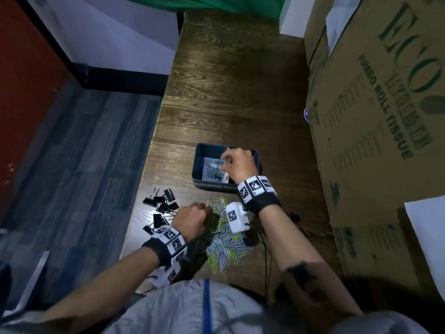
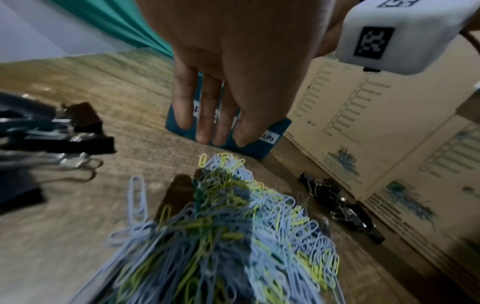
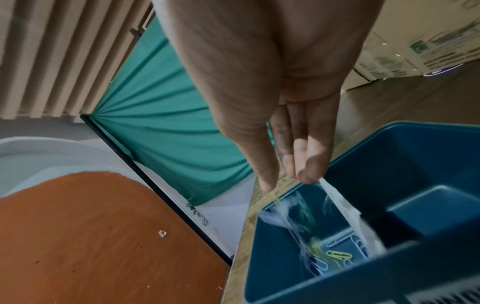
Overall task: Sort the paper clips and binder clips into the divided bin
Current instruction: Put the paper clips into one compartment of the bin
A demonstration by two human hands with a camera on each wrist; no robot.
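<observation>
The blue divided bin [image 1: 209,187] stands on the wooden table. My right hand [image 1: 234,162] hovers over its left compartment with straight fingers pointing down [image 3: 285,181]. Blurred paper clips [image 3: 291,216] fall from it onto a few clips lying on the bottom [image 3: 337,256]. The big heap of blue, yellow and green paper clips [image 1: 226,239] lies in front of the bin. My left hand [image 1: 192,214] hangs just above that heap's far end, fingers straight [image 2: 221,131] and holding nothing. Black binder clips [image 1: 161,206] lie left of the heap.
Large cardboard boxes [image 1: 375,116] wall off the right side of the table. A few small black binder clips [image 2: 345,209] lie by the boxes' foot. The table's left edge [image 1: 149,165] drops to the floor. A white divider [image 3: 342,205] splits the bin.
</observation>
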